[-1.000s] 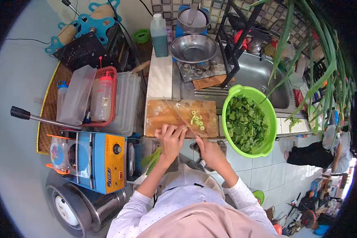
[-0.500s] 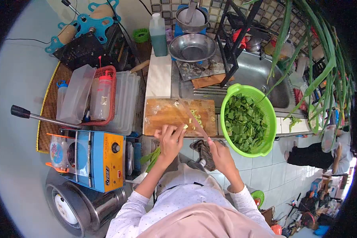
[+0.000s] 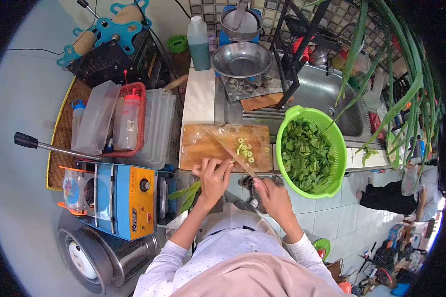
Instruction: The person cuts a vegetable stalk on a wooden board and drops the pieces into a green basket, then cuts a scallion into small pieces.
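Observation:
A wooden cutting board (image 3: 198, 143) lies on the counter in front of me. My right hand (image 3: 275, 198) is closed around the handle of a knife (image 3: 233, 154), whose blade slants up and left across the board. Several pale green slices (image 3: 244, 150) are scattered just right of the blade. At the board's front edge, my left hand (image 3: 213, 178) has its fingers bent around a green stalk, mostly hidden, whose leaves (image 3: 187, 196) hang out below the wrist. Right of the board stands a green basket (image 3: 341, 171) holding chopped leaves (image 3: 305, 156).
Behind the board are a metal bowl (image 3: 241, 59), a bottle of green liquid (image 3: 198, 44), a black rack (image 3: 292, 69) and a sink (image 3: 327, 89). Left stand plastic containers (image 3: 158, 123) and a cup sealer (image 3: 141, 198). Long green leaves hang at upper right; another person (image 3: 396, 195) is at far right.
The knife blade has tilted further left, and my right hand has moved slightly down and left. The slices lie a little differently. The leaves under my left hand have swung left.

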Demonstrator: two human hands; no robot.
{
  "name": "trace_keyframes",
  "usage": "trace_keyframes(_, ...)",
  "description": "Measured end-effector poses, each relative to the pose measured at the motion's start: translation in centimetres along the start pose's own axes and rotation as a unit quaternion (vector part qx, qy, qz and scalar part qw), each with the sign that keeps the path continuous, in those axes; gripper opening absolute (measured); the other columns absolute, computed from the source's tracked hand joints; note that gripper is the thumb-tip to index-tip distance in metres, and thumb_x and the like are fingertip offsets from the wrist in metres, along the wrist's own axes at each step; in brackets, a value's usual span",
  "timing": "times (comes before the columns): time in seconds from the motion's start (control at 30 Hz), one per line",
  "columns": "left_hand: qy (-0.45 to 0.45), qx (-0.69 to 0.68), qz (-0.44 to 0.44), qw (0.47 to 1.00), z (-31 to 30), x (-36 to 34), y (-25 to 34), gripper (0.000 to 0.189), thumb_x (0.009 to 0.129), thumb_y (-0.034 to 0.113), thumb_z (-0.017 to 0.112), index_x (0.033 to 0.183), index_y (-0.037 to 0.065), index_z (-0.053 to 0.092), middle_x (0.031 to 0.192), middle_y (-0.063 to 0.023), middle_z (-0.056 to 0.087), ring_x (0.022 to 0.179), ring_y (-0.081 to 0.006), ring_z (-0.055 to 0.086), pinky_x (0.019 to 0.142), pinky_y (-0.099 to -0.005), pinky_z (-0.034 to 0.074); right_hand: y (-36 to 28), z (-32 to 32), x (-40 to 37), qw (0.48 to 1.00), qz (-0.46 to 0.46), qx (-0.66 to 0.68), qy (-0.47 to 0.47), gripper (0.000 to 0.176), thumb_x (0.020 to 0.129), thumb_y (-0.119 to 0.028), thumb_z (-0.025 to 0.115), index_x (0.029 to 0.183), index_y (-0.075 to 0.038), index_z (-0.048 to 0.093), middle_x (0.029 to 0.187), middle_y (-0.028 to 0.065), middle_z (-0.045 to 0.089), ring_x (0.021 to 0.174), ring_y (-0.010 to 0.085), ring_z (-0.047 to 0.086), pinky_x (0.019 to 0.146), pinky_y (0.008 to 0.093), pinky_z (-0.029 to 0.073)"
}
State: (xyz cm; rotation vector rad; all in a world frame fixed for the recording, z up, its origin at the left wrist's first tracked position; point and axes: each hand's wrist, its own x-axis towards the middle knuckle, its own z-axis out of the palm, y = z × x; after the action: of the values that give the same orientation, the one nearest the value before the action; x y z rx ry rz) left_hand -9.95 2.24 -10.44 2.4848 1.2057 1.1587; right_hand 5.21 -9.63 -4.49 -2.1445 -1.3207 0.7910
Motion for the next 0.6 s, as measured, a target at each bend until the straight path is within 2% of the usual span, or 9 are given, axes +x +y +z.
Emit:
trace_keyframes(0.07, -0.029, -0.009, -0.019, 0.999, 0.0, -0.2, 0.0, 0.01, 0.077, 0.016, 0.071, 0.087, 0.014, 0.071, 0.078, 0.0011, 0.055, 0.082, -0.0182, 0.05, 0.077, -0.04, 0.024, 0.1, 0.0, -0.1, 1.0, -0.012, -0.022, 0.011, 0.037, 0.093, -0.041, 0.051, 0.086, -0.005, 0.056, 0.063, 0.0242, 0.059, 0.061, 0.0459, 0.058, 0.053, 0.0521, 0.044)
trace_keyframes(0.4, -0.021, -0.029, -0.025, 0.999, 0.2, -0.2, -0.2, 0.008, 0.078, 0.015, 0.07, 0.086, 0.013, 0.07, 0.075, 0.0003, 0.055, 0.081, -0.0187, 0.05, 0.077, -0.0394, 0.024, 0.4, 0.3, 0.3, 0.999, -0.024, -0.032, 0.027, 0.034, 0.089, -0.04, 0.057, 0.087, -0.006, 0.059, 0.062, 0.0229, 0.059, 0.06, 0.0439, 0.059, 0.053, 0.0511, 0.044)
trace_keyframes(0.5, -0.014, -0.013, -0.013, 1.0, 0.1, 0.0, 0.2, 0.014, 0.079, 0.013, 0.068, 0.093, 0.014, 0.068, 0.077, -0.0002, 0.057, 0.082, -0.0201, 0.051, 0.077, -0.0402, 0.025, 0.0, 0.4, 0.7, 0.998, -0.044, -0.02, 0.052, 0.034, 0.089, -0.04, 0.058, 0.09, -0.006, 0.06, 0.062, 0.0226, 0.059, 0.06, 0.0432, 0.06, 0.052, 0.0507, 0.045)
trace_keyframes(0.57, -0.043, -0.039, -0.048, 0.997, -0.1, 0.3, 0.5, 0.022, 0.081, 0.012, 0.066, 0.102, 0.014, 0.065, 0.078, -0.0005, 0.059, 0.084, -0.0221, 0.052, 0.077, -0.0407, 0.026, -0.3, 0.5, 1.1, 0.997, -0.041, -0.025, 0.062, 0.034, 0.088, -0.04, 0.059, 0.091, -0.006, 0.061, 0.062, 0.0219, 0.06, 0.059, 0.0423, 0.06, 0.051, 0.0497, 0.045)
trace_keyframes(0.6, -0.043, -0.038, -0.048, 0.997, 0.0, 0.2, 0.3, 0.022, 0.081, 0.012, 0.066, 0.102, 0.014, 0.065, 0.078, -0.0005, 0.059, 0.084, -0.0221, 0.052, 0.077, -0.0407, 0.026, -0.4, 0.6, 1.2, 0.996, -0.038, -0.03, 0.073, 0.034, 0.088, -0.041, 0.06, 0.091, -0.007, 0.062, 0.062, 0.0213, 0.06, 0.058, 0.0413, 0.06, 0.051, 0.0488, 0.046)
